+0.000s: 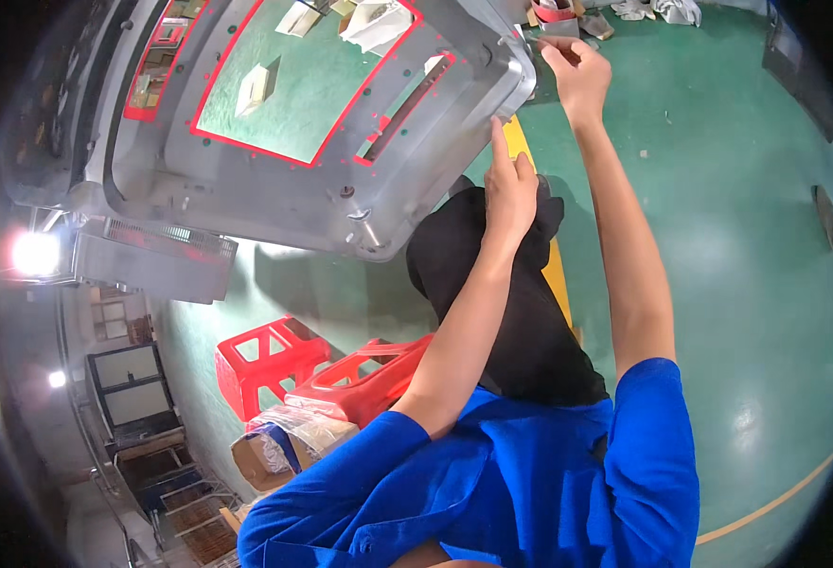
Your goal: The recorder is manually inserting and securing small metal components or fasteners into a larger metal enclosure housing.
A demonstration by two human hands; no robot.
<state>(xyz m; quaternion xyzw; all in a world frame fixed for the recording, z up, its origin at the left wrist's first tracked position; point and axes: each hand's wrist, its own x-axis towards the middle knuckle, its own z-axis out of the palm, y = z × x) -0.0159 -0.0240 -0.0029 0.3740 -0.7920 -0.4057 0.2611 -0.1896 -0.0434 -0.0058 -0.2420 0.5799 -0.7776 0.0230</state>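
Note:
A large grey metal panel (274, 185) with rounded corners slants across the upper left. Red edging runs around its cut-out openings, and the floor shows through them. My left hand (511, 194) is at the panel's right edge, its index finger stretched out and its tip at the rim; the other fingers are partly hidden. Farther off, beside the panel's upper right corner, my right hand (582, 80) is closed in a pinch with the fingertips together. Whatever it may hold is too small to make out.
Two red plastic stools (270, 360) and an open cardboard box (270, 454) with plastic wrap stand at lower left. A yellow strip (557, 279) runs beside my black-trousered legs. White cartons (257, 87) lie beyond the panel. A bright lamp (36, 254) shines at left. Someone's shoe (825, 216) shows at far right.

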